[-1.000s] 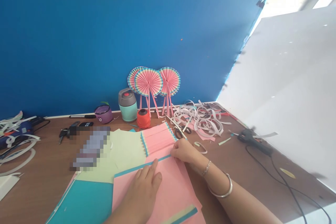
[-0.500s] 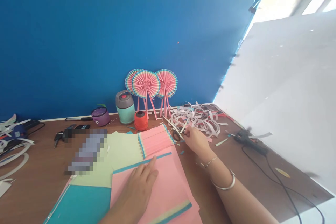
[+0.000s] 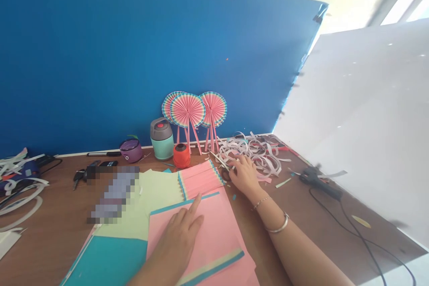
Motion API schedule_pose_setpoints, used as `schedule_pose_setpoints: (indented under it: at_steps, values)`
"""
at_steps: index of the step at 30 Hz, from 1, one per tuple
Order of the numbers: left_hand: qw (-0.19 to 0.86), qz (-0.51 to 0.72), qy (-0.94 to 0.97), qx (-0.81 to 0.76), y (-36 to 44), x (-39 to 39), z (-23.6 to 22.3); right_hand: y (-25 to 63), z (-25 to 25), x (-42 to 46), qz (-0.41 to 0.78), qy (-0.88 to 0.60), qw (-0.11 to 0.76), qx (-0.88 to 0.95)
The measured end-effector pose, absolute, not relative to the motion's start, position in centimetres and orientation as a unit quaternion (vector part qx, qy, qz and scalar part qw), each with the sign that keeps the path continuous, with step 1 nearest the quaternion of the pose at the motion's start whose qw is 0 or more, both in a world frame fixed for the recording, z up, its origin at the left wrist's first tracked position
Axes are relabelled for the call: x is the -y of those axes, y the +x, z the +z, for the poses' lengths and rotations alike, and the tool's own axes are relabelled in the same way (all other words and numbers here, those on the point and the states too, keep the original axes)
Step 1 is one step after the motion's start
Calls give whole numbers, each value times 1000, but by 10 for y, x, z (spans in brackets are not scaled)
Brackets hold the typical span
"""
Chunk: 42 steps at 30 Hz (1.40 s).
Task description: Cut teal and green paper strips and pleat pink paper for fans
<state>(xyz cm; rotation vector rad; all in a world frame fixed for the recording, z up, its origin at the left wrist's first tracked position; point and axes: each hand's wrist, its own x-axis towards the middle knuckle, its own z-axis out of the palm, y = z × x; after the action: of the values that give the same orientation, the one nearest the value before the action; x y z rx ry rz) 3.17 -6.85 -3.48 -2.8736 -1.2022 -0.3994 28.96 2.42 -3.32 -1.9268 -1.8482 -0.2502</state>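
My left hand (image 3: 179, 234) lies on a pink sheet of paper (image 3: 214, 232) with blue and yellow bands along its edges. Its index finger is stretched toward the blue upper strip and the thumb is apart. My right hand (image 3: 244, 175) reaches over the near side of a heap of curled white paper strips (image 3: 268, 161), its fingers apart and pointing down. Dark-handled scissors (image 3: 225, 174) lie beside its fingers, partly covered. A pleated pink paper piece (image 3: 200, 179) with blue and yellow edges rests just above the sheet.
Round pink paper fans (image 3: 188, 111) lean on the blue board. Near them stand a teal jar (image 3: 162, 140), a red-orange container (image 3: 181, 155) and a purple cup (image 3: 131, 151). A glue gun (image 3: 320, 181) with its cord lies right. Yellow-green (image 3: 159, 187) and teal sheets (image 3: 110, 259) lie left.
My right hand has loosened from a closed grip by the scissors and spread its fingers over the strips. My left hand stays on the pink sheet. The view has shifted slightly.
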Motion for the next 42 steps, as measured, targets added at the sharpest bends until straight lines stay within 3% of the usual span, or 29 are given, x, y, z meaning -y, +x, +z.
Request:
schedule_pose_setpoints:
  at_steps: [9,15,19,24,30,33,37,42]
  values:
    - [-37,-158,-943,289,38,78,-25,290,-49,-35,-69,-702,243,667]
    - [-140,-194,-942,235,33,80,-27,292,-39,-31,-87,-694,300,649]
    - [-179,-287,-882,327,23,71,-25,278,-19,-17,-32,-637,342,691]
    - [-228,-436,-722,487,6,49,-16,241,4,14,154,-490,304,803]
    - [-339,-371,-740,446,-7,39,-5,224,12,29,347,-418,331,771]
    - [-337,-337,-767,429,-6,38,-4,227,13,28,419,-414,336,735]
    - [-324,-303,-786,431,-4,36,-2,233,10,24,449,-413,338,717]
    - [-388,-294,-708,512,-10,29,3,240,1,16,443,-433,335,710]
